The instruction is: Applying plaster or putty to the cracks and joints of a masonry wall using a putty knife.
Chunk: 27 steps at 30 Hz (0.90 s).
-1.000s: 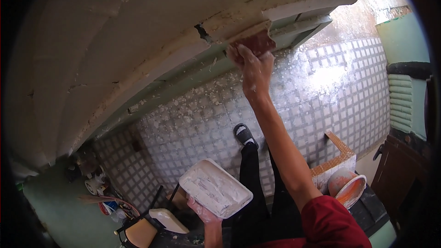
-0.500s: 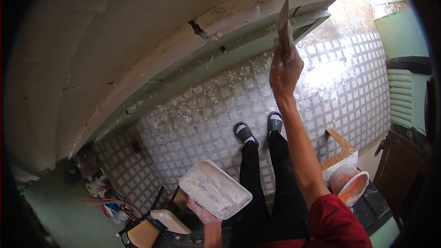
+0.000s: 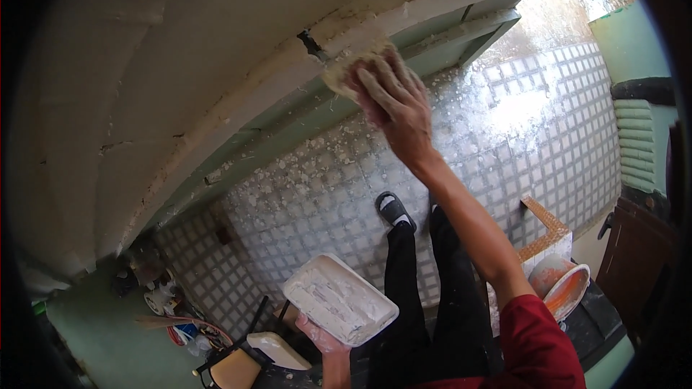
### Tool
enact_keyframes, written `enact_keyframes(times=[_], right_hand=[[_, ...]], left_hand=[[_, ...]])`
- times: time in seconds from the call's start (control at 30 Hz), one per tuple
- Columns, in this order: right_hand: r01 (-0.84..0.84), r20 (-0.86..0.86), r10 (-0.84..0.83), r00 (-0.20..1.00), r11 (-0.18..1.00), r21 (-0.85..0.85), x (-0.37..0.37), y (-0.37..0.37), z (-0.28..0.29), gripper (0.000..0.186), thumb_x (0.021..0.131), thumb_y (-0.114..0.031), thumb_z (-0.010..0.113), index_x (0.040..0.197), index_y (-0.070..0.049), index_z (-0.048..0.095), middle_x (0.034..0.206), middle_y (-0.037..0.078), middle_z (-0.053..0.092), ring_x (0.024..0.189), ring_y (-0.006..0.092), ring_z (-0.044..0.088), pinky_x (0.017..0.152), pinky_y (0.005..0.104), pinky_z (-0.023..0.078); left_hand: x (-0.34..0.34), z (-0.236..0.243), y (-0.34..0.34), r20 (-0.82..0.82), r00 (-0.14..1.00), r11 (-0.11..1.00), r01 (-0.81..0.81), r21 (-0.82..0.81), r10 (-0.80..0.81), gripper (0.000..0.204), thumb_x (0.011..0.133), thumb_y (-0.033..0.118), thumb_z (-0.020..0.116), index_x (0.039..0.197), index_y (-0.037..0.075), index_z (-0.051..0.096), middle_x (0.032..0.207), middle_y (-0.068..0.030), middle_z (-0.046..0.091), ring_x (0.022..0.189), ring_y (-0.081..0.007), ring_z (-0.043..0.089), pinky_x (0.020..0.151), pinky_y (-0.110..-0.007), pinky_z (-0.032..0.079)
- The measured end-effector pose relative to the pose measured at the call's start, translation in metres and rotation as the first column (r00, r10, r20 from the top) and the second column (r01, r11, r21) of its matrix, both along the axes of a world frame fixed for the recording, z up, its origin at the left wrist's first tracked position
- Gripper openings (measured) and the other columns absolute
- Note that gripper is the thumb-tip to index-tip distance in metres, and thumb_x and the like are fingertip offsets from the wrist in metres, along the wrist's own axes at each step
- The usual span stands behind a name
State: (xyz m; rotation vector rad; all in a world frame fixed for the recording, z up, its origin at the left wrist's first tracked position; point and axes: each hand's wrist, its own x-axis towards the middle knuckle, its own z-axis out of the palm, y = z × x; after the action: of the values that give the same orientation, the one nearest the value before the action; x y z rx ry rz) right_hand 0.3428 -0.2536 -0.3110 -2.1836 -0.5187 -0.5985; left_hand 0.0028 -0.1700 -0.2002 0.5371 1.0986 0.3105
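Landmark: dark hole in the pale ledge; I take every place on my list from it.

1. Right hand. Just right of the hole, a little toward the wearer. Fingers somewhat spread over the back of the spreader; the thumb I cannot make out on my feed.

2. Flat spreader, reddish, caked with pale paste. Just beside the hole, on its wearer's side, under the right fingers. Blurred; I cannot tell whether its edge touches the ledge.

3. Left hand. Well apart from the hole, toward the wearer. Clasped on the tray's near left side; its hold underneath is hidden from me.

4. Shallow white tray, one, with pale paste spread inside. Well apart from the hole, toward the wearer, in the left hand.

Handling notes, my judgement: the step is laying paste along the ledge. I would keep the fingers fanned so pressure reaches the whole blade, hold it at a low angle, and draw in one even stroke. At the hole I would press paste inward before skimming, and keep the tray level.
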Motion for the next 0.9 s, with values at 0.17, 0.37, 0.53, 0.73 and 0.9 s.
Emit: enact_keyframes(times=[0.17, 0.37, 0.53, 0.73, 0.9], right_hand=[[0.032, 0.251, -0.018, 0.968, 0.998, -0.053, 0.02, -0.02, -0.004, 0.039, 0.082, -0.022, 0.063, 0.121, -0.02, 0.062, 0.132, 0.004, 0.055, 0.13, 0.0326, 0.041, 0.109, 0.0512, 0.02], [0.016, 0.134, 0.012, 0.991, 0.978, -0.208, 0.046, -0.005, -0.041, 0.049, 0.081, -0.017, 0.058, 0.13, -0.02, 0.055, 0.139, -0.003, 0.048, 0.138, 0.0293, 0.029, 0.111, 0.0571, 0.011], [0.034, 0.124, -0.017, 0.992, 0.99, -0.138, 0.025, -0.019, -0.044, 0.041, 0.082, -0.02, 0.06, 0.124, -0.02, 0.06, 0.136, -0.003, 0.051, 0.136, 0.0305, 0.033, 0.111, 0.0586, 0.005], [0.054, 0.155, -0.044, 0.987, 0.997, -0.063, 0.038, 0.0, -0.02, 0.043, 0.081, -0.018, 0.062, 0.124, -0.021, 0.059, 0.135, -0.002, 0.051, 0.135, 0.0305, 0.033, 0.11, 0.0608, 0.005], [0.039, -0.03, -0.043, 0.999, 0.992, -0.123, 0.018, -0.01, -0.043, 0.043, 0.083, -0.019, 0.063, 0.126, -0.02, 0.058, 0.134, -0.001, 0.052, 0.135, 0.0264, 0.034, 0.109, 0.0627, 0.004]], left_hand=[[0.0, -0.002, -0.001, -0.01, 1.0, 1.0, 0.024, -0.016, -0.024, 0.073, 0.08, 0.053, 0.049, 0.139, 0.013, 0.037, 0.138, -0.0087, 0.043, 0.122, -0.0331, 0.044, 0.102, -0.05, 0.037], [-0.009, -0.01, 0.0, -0.07, 0.997, 1.0, -0.019, 0.011, 0.019, 0.075, 0.08, 0.054, 0.049, 0.14, 0.013, 0.036, 0.138, -0.0094, 0.042, 0.123, -0.0333, 0.043, 0.102, -0.049, 0.036], [-0.008, -0.009, 0.007, -0.073, 0.997, 1.0, -0.016, 0.027, 0.018, 0.076, 0.079, 0.054, 0.05, 0.141, 0.013, 0.035, 0.139, -0.0092, 0.042, 0.124, -0.0333, 0.042, 0.103, -0.049, 0.035], [-0.011, -0.006, 0.005, -0.07, 0.998, 1.0, 0.01, 0.025, -0.008, 0.076, 0.079, 0.055, 0.05, 0.141, 0.013, 0.035, 0.139, -0.0091, 0.041, 0.124, -0.0337, 0.042, 0.103, -0.049, 0.035], [-0.008, -0.004, 0.009, -0.097, 0.995, 1.0, 0.008, 0.027, -0.006, 0.076, 0.079, 0.055, 0.05, 0.141, 0.013, 0.034, 0.14, -0.009, 0.04, 0.124, -0.0338, 0.042, 0.103, -0.049, 0.035]])
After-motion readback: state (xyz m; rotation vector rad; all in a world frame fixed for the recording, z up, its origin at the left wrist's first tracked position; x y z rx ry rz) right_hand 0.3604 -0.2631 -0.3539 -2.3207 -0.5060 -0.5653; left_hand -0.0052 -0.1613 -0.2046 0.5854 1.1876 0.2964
